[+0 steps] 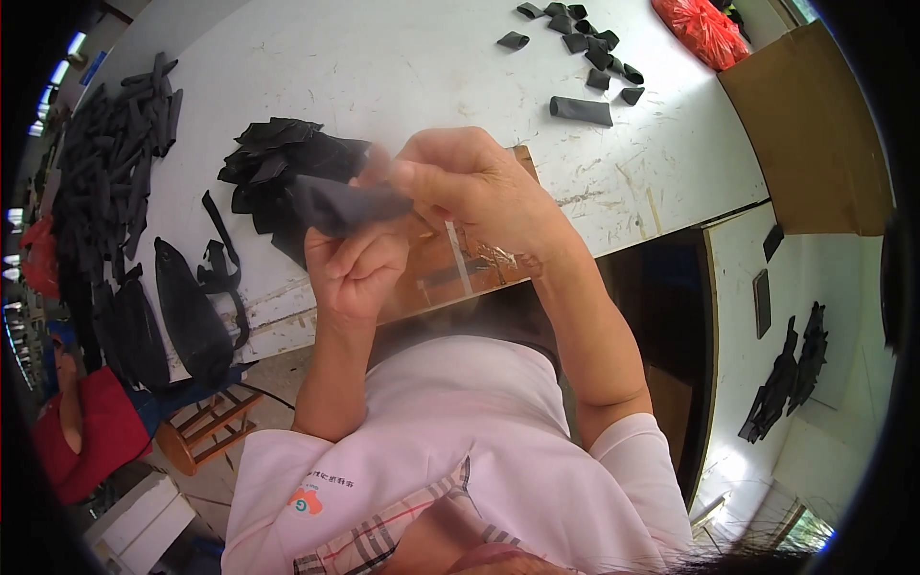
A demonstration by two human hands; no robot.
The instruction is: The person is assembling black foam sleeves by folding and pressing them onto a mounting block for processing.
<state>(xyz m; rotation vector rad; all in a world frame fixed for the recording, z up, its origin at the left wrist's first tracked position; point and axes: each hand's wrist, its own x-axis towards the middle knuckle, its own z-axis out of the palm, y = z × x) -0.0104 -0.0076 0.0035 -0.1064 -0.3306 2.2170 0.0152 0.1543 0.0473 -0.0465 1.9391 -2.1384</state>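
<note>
Left hand (pixel 356 273): gripping black piece (pixel 335 205) from below. Right hand (pixel 474 182): pinching its right end; fingertips blurred. Black piece: held over table (pixel 383 67), partly hiding black pile (pixel 273 153). Brown panel (pixel 491 276): below hands. Black tubes (pixel 596 59): scattered, far right.

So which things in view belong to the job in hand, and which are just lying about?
Likely part of the job:
dark fabric piece, between left hand and right hand
stack of black pieces
small black tubes, probably

Apparently just lying about:
red bag
cardboard box
wooden stool
</note>
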